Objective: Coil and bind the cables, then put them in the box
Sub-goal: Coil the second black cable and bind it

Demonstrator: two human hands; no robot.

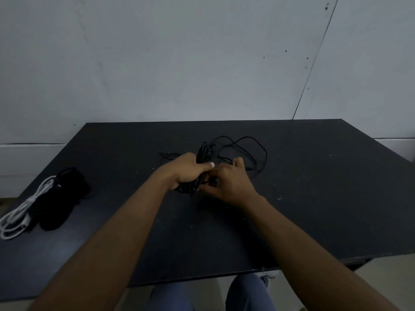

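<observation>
The left hand (188, 168) holds a bunch of black cable (203, 151) tight in its fist over the middle of the table (314, 198). The right hand (229, 182) pinches the same cable just beside it, and loose loops lie behind. A white cable (20, 212) and a dark pile (58, 205) lie far left.

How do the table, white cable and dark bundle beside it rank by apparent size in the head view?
1. table
2. dark bundle and white cable: similar extent, too close to rank.
</observation>
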